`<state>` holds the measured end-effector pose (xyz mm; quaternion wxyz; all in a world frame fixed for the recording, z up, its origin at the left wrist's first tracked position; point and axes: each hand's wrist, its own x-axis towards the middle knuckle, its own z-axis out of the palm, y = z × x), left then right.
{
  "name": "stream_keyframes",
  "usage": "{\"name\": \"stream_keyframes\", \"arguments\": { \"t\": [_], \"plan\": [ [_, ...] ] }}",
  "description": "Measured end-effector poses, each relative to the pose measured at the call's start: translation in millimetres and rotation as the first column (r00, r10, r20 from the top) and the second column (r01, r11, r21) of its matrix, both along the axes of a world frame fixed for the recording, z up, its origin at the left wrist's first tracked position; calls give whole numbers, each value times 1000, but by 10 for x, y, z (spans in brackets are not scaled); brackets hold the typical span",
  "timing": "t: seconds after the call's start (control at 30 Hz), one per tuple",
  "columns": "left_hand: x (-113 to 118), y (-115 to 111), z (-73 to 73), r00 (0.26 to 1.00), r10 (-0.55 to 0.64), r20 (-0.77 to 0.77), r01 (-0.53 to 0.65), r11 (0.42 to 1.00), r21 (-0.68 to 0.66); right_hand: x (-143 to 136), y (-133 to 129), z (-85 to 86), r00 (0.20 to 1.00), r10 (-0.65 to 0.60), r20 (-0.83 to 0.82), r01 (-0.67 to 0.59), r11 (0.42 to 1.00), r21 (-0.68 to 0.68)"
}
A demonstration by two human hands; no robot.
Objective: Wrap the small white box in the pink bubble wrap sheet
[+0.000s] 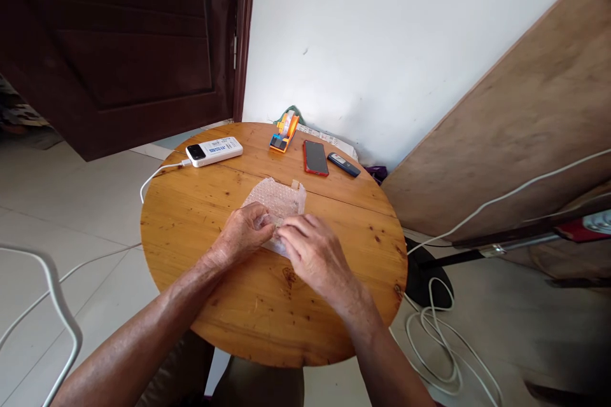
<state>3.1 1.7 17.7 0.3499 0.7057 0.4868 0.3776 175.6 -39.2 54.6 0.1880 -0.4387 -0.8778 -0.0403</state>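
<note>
A sheet of clear bubble wrap (277,196) lies on the round wooden table (214,299), with a small strip sticking up at its far right corner. My left hand (245,229) is closed on the near left part of the wrap, thumb and fingers pinched together. Facing it, my right hand (312,251) has its fingertips pressed together at the near edge, almost touching the left thumb. Whatever small piece sits between the right fingertips is hidden.
Toward the back of the table are a white power bank (219,151) with a cable, an orange and blue tape dispenser (285,132), a red-edged phone (316,158) and a dark handheld device (344,164). A white wall (382,32) rises behind. Coiled cable (446,350) lies on the floor at right.
</note>
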Motion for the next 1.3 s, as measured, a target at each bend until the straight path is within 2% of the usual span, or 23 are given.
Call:
{"name": "stream_keyframes", "arguments": {
  "t": [0.1,0.23,0.4,0.47,0.57,0.67,0.8,0.9,1.07,1.3],
  "plan": [
    [5,8,-18,1000,1,7,-1,1000,-1,-115,-93,-48,999,-36,33,36,999,-8],
    [-10,18,9,999,14,-28,-15,1000,-27,-140,-106,-105,998,-59,-6,59,998,-16],
    [-93,66,32,1000,28,13,-27,996,-83,-156,-86,-50,995,-76,65,80,995,-63],
    [-122,103,4,995,96,22,-93,990,-101,-187,-74,-6,988,-79,130,90,993,-75],
    [-142,145,-43,972,219,-89,-228,968,-107,-237,-39,51,971,-76,225,97,992,-84],
    [-153,152,-53,942,246,-230,-266,962,-60,-283,4,88,953,-84,291,112,990,-83],
    [-189,133,-18,866,274,-417,-289,957,29,-341,41,118,929,-98,357,138,986,-89],
    [-225,114,36,814,282,-508,-325,946,4,-371,51,140,916,-97,389,148,983,-105],
    [-269,85,124,765,215,-607,-330,940,-83,-389,49,177,905,-90,416,162,977,-139],
    [-397,57,146,728,230,-646,-386,916,-109,-389,34,173,903,-101,416,169,977,-129]
  ]
}}
